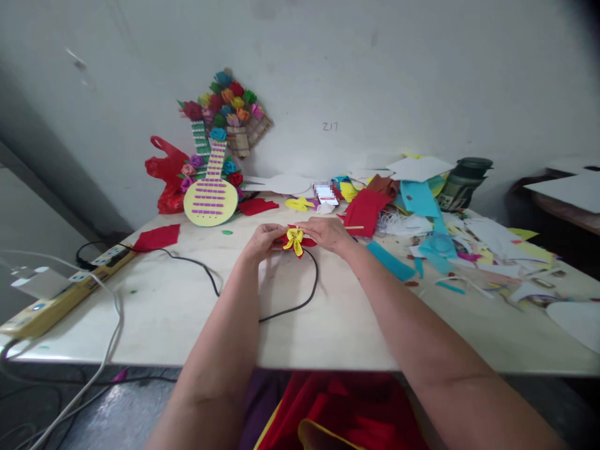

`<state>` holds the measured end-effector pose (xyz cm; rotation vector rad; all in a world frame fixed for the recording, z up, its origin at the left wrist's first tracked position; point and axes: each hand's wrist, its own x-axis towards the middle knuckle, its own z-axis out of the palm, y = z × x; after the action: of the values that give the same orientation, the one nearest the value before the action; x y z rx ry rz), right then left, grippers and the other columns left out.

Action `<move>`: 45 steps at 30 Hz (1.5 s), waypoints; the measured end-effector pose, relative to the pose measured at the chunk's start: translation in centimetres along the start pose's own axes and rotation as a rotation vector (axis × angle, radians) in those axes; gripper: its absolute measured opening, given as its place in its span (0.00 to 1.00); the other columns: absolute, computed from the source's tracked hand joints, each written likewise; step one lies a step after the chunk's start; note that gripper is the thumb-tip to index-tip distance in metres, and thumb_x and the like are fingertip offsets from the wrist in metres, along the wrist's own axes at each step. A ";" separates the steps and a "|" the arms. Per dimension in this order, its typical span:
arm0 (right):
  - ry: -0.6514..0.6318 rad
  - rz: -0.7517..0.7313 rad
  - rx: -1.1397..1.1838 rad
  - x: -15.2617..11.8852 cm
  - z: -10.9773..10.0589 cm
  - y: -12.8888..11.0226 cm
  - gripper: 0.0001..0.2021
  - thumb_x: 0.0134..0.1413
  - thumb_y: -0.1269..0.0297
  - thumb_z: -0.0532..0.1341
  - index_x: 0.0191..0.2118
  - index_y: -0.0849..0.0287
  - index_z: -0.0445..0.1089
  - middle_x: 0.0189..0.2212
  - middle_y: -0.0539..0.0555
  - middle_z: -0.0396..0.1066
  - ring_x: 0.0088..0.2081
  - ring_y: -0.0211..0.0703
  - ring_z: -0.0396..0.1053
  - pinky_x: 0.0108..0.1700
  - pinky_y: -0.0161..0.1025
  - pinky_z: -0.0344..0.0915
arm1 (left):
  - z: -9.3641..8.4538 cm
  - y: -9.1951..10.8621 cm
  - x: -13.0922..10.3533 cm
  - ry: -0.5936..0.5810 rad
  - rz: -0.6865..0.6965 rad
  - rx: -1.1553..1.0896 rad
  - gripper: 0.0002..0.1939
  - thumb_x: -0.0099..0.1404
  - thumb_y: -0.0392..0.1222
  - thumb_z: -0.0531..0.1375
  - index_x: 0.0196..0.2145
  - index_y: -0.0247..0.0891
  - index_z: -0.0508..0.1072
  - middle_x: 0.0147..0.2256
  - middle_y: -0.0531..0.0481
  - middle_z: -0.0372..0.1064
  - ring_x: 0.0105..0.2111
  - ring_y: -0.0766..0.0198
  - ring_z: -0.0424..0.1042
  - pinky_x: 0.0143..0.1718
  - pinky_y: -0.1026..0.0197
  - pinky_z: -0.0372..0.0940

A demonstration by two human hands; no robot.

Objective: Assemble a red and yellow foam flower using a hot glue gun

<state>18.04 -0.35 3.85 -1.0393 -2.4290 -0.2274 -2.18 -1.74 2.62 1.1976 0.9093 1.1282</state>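
Observation:
A small handmade flower [295, 240] with yellow petals and red edges is held above the table between my two hands. My left hand [264, 242] pinches its left side, with red material under the fingertips. From the right, my right hand [327, 233] grips the flower with bent fingers, and its fingertips reach the top of the petals. A thin pale stick [355, 227] sticks out to the right past my right hand; whether the fingers hold it is hidden. Just below the flower, a black cable [315, 275] loops across the table.
A guitar-shaped craft [210, 203] and a bunch of colourful flowers [229, 100] lean on the wall. A phone [326, 194], red sheets [368, 211], blue strips [391, 261] and scraps crowd the right side, near a dark bottle [465, 183]. At left lies a power strip [70, 300].

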 end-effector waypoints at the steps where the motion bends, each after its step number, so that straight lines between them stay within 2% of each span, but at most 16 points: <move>1: -0.001 0.013 0.008 0.0 -0.1 0.0 0.18 0.62 0.61 0.49 0.54 0.47 0.66 0.40 0.52 0.74 0.41 0.40 0.69 0.36 0.34 0.58 | 0.0 0.0 0.0 0.000 0.002 0.004 0.18 0.42 0.47 0.69 0.26 0.31 0.71 0.22 0.49 0.70 0.21 0.65 0.70 0.24 0.65 0.64; 6: -0.031 0.060 0.058 -0.1 -0.3 0.1 0.17 0.61 0.61 0.51 0.52 0.49 0.68 0.42 0.52 0.74 0.42 0.41 0.70 0.38 0.34 0.60 | 0.0 0.4 -0.3 -0.031 0.011 0.041 0.18 0.44 0.47 0.69 0.26 0.31 0.71 0.22 0.48 0.70 0.21 0.65 0.69 0.21 0.66 0.63; 11: -0.079 0.107 0.106 0.0 0.0 0.5 0.17 0.59 0.62 0.52 0.52 0.46 0.68 0.46 0.50 0.73 0.45 0.44 0.70 0.41 0.37 0.63 | -0.3 0.2 -0.2 -0.047 -0.010 0.065 0.19 0.44 0.48 0.70 0.27 0.31 0.71 0.23 0.48 0.70 0.23 0.64 0.71 0.24 0.65 0.66; 16: -0.094 0.108 0.148 0.0 0.2 0.8 0.16 0.59 0.61 0.53 0.52 0.42 0.68 0.47 0.47 0.73 0.45 0.42 0.70 0.42 0.36 0.64 | -0.6 -0.1 0.0 -0.040 0.004 0.088 0.19 0.45 0.48 0.70 0.29 0.31 0.72 0.26 0.47 0.71 0.26 0.65 0.72 0.28 0.64 0.68; 22: -0.101 0.095 0.140 0.0 0.1 0.8 0.17 0.60 0.62 0.52 0.53 0.42 0.66 0.47 0.48 0.73 0.46 0.41 0.70 0.42 0.35 0.63 | -0.5 -0.1 0.1 -0.031 -0.010 0.084 0.17 0.46 0.46 0.69 0.30 0.32 0.72 0.26 0.48 0.71 0.24 0.66 0.71 0.26 0.64 0.67; 33: -0.142 0.084 -0.004 0.0 0.3 0.5 0.18 0.61 0.62 0.49 0.55 0.38 0.63 0.47 0.47 0.72 0.45 0.42 0.70 0.40 0.36 0.62 | -0.2 -0.1 0.1 0.014 -0.032 0.082 0.15 0.48 0.44 0.69 0.30 0.33 0.73 0.26 0.48 0.71 0.23 0.67 0.70 0.24 0.65 0.66; 40: -0.138 0.066 -0.119 0.0 -0.7 -0.4 0.21 0.60 0.67 0.49 0.54 0.38 0.64 0.42 0.50 0.74 0.41 0.43 0.70 0.34 0.36 0.59 | 0.0 0.2 -0.2 -0.019 -0.079 -0.018 0.16 0.45 0.43 0.70 0.30 0.32 0.73 0.28 0.46 0.72 0.26 0.62 0.73 0.26 0.63 0.68; 45: -0.127 0.024 -0.166 -0.1 -1.0 -0.7 0.23 0.59 0.71 0.48 0.55 0.40 0.64 0.41 0.51 0.73 0.39 0.42 0.69 0.33 0.35 0.57 | -0.2 0.0 0.0 -0.001 -0.099 -0.083 0.16 0.47 0.44 0.69 0.31 0.31 0.73 0.29 0.44 0.73 0.25 0.60 0.74 0.25 0.61 0.68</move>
<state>17.97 -1.24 4.71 -1.1876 -2.5443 -0.3703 -2.32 -1.73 2.55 1.0744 0.9031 1.0758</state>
